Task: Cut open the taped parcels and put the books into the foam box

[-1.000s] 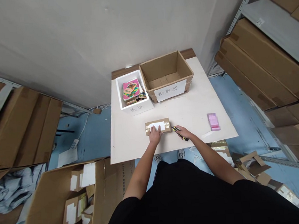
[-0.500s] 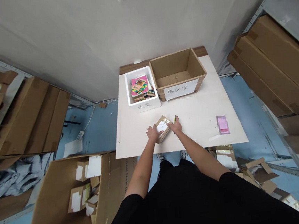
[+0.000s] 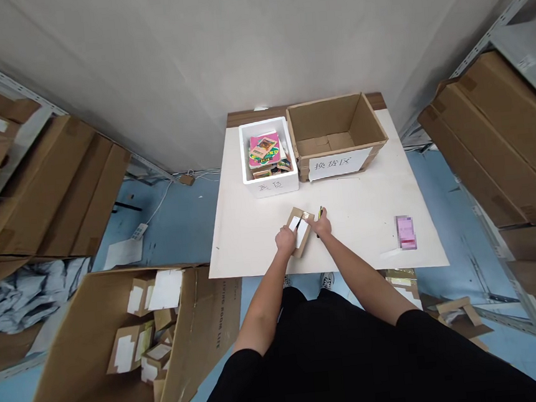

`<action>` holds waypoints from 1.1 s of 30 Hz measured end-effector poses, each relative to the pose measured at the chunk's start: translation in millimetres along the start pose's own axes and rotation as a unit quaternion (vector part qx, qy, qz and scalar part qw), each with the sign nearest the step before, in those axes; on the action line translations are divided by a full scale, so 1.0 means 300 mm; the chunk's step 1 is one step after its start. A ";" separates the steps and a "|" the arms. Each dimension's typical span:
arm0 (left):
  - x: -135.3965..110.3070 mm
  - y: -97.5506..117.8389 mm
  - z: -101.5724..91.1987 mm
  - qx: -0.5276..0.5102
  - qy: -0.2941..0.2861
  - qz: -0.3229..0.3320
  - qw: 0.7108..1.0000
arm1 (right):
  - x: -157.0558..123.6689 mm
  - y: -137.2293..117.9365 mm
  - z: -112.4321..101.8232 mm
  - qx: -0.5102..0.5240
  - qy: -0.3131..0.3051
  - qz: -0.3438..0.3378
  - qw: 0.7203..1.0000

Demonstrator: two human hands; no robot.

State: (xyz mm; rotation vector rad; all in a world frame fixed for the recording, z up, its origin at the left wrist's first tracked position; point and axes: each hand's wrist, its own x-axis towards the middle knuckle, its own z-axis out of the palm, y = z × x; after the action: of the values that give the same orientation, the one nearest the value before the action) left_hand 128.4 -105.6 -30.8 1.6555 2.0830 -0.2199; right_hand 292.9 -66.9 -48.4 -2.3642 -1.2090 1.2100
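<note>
Head camera, looking down: a person in black stands at the near edge of a white table (image 3: 252, 240) in a stockroom, both bare arms stretched forward. The left hand (image 3: 286, 241) is clamped over the near end of a small cardboard parcel (image 3: 305, 235), which lies tilted on the table just in front of the person, its white label (image 3: 297, 223) facing up. The right hand (image 3: 321, 226) sits at the parcel's right edge, touching it, fingers closed round a utility knife (image 3: 320, 211) whose yellow-and-black end pokes out above the knuckles. A thin dark line crosses the label; whether it is the blade cannot be told.

At the far side of the table, against the wall, a white foam box (image 3: 271, 187) holds brightly coloured packets (image 3: 263, 150). Touching its right side stands an open cardboard box (image 3: 374, 123) with a handwritten paper sign (image 3: 335, 165) taped to its front. A pink item (image 3: 406, 233), blurred, lies near the table's right edge, well apart from the hands.

On the blue floor (image 3: 180, 221) to the left, a large open carton (image 3: 78, 393) contains several small labelled parcels (image 3: 140, 350). Metal shelving loaded with brown cartons (image 3: 501, 130) lines both sides. The toes of the person's shoes (image 3: 326, 279) show beneath the table edge.
</note>
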 end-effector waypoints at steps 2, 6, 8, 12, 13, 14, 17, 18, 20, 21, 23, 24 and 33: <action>0.017 -0.039 -0.023 -0.041 -0.035 0.025 0.998 | 0.001 0.002 -0.001 0.005 0.006 0.004 1.000; 0.046 -0.148 -0.074 -0.103 -0.084 0.072 0.989 | -0.006 0.002 -0.013 0.013 0.023 0.011 1.000; 0.045 -0.190 -0.083 -0.123 -0.078 0.084 0.986 | -0.024 -0.003 -0.013 0.005 0.033 0.006 0.999; 0.017 -0.221 -0.060 -0.199 -0.042 0.065 0.977 | -0.110 -0.019 0.032 -0.036 0.059 -0.031 0.997; 0.009 -0.221 -0.050 -0.214 -0.040 0.070 0.974 | -0.139 -0.022 0.054 -0.052 0.065 -0.040 0.996; 0.002 -0.221 -0.040 -0.223 -0.041 0.085 0.970 | -0.166 -0.024 0.077 -0.070 0.070 -0.048 0.994; -0.012 -0.224 -0.012 -0.241 -0.032 0.133 0.961 | -0.226 -0.023 0.137 -0.104 0.085 -0.048 0.990; -0.014 -0.226 -0.005 -0.247 -0.023 0.142 0.958 | -0.234 -0.019 0.147 -0.104 0.091 -0.049 0.989; -0.016 -0.229 0.007 -0.259 -0.007 0.152 0.954 | -0.235 -0.005 0.151 -0.091 0.099 -0.057 0.989; -0.015 -0.228 0.011 -0.262 -0.002 0.156 0.953 | -0.230 0.004 0.147 -0.083 0.097 -0.063 0.990; -0.015 -0.224 0.014 -0.256 -0.002 0.161 0.953 | -0.215 0.024 0.134 -0.068 0.086 -0.075 0.991; -0.016 -0.220 0.013 -0.248 -0.005 0.162 0.955 | -0.207 0.034 0.128 -0.061 0.081 -0.079 0.992; -0.027 -0.211 -0.031 -0.201 -0.020 0.143 0.969 | -0.178 0.073 0.091 0.059 0.071 -0.127 0.988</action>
State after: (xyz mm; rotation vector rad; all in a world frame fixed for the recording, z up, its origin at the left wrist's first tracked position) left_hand 67.1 -125.3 -29.2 1.6493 1.6905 0.2455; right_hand 267.7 -125.5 -46.7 -2.0975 -1.3050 0.9843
